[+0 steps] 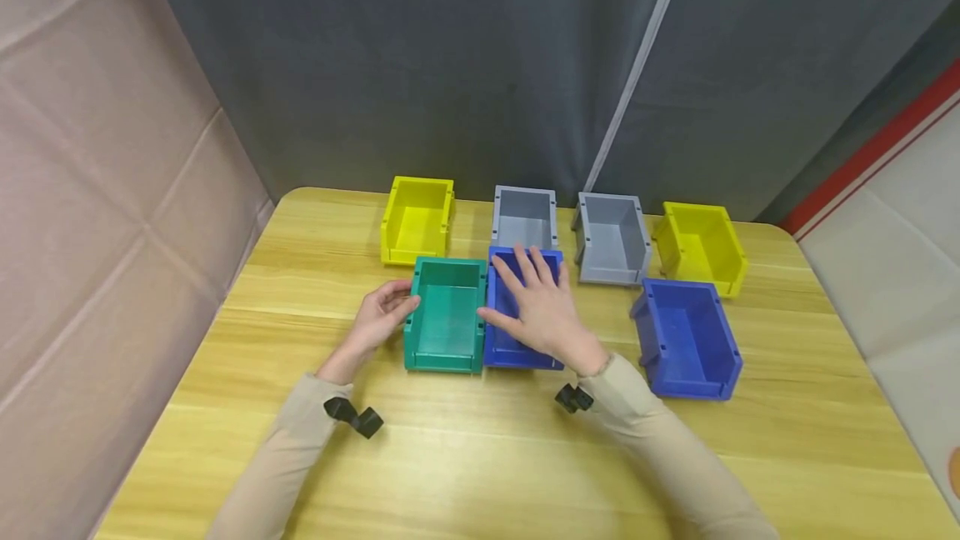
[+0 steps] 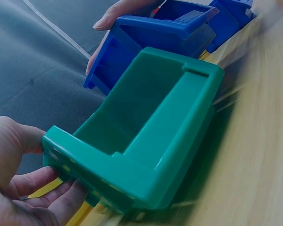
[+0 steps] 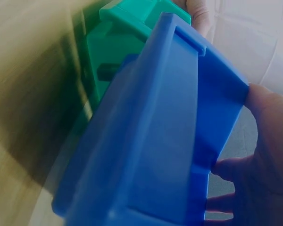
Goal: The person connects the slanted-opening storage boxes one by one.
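On the wooden table (image 1: 465, 457) before me, the left hand (image 1: 377, 317) pinches the green bin (image 1: 448, 319); at its three o'clock, the right hand (image 1: 543, 317), fingers spread, touches the blue bin (image 1: 512, 350). Those look lined up; the outer blue bin (image 1: 686, 336) sits apart.

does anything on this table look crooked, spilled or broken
Nothing looks spilled, broken or tipped over. The right-hand yellow bin and the rightmost blue bin appear slightly turned compared with the green bin, though the camera angle may account for that.
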The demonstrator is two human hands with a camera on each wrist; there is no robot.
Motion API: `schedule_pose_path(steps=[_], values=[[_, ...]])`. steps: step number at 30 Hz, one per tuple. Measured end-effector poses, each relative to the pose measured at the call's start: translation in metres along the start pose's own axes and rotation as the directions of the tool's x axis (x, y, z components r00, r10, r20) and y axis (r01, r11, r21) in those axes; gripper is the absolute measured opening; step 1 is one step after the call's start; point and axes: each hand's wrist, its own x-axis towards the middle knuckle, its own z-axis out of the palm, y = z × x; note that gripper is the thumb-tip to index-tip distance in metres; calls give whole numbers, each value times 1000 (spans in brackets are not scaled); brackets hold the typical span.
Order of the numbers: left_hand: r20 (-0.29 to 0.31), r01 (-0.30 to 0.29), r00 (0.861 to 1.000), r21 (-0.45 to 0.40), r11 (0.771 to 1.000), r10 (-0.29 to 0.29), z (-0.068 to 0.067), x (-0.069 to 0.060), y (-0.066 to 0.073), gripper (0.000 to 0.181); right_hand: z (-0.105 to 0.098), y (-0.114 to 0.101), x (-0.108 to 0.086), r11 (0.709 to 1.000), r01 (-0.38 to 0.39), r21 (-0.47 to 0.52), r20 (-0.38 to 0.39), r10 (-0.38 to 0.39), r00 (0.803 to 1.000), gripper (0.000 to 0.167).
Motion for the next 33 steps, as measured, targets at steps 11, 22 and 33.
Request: schedule_pose_path(steps=[11,22,33], values=[[-5,3,1000,-5,1000,-3,-1,0,2,42,-3,-2,2,1000,-3,-11,25,3,1000,82],[2,-21,1000,3,1000,21,0,-2,5,41,-2,0,1,1000,7,-14,9,-7,1000,81],[2,-46,999,41,998,46,2,-3,2,41,0,-1,0,999,15,-30,2,-15,1000,81]])
